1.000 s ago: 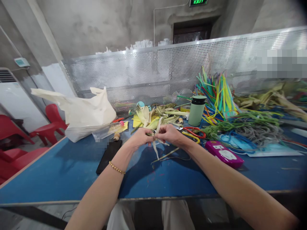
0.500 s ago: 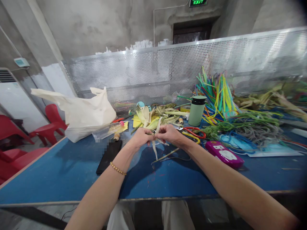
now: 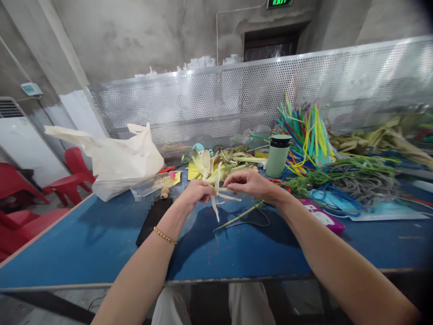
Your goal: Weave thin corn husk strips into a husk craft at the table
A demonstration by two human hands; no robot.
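Strips of pale corn husk (image 3: 215,208) cross between my two hands above the blue table. My left hand (image 3: 200,191) pinches them where they meet, one end pointing up, one hanging down and others reaching right. At the end of one right-pointing strip, my right hand (image 3: 248,184) has its fingers curled and closed on it, though the fingertips partly hide the grip. A thin dry stalk (image 3: 238,219) lies on the table below. Behind my hands is a heap of husks (image 3: 204,164). Red-handled scissors are mostly covered by my right wrist.
A white plastic bag (image 3: 123,155), a clear bottle (image 3: 157,184) and a black phone (image 3: 154,221) stand or lie on the left. A green tumbler (image 3: 277,158), colourful strips (image 3: 311,135), tangled cords (image 3: 355,180) and a purple pack (image 3: 323,216) are on the right. A perforated metal screen (image 3: 203,104) stands behind.
My right hand has moved right, away from my left, and now covers most of the scissors. The husk strips have spread into a cross shape in my left hand.
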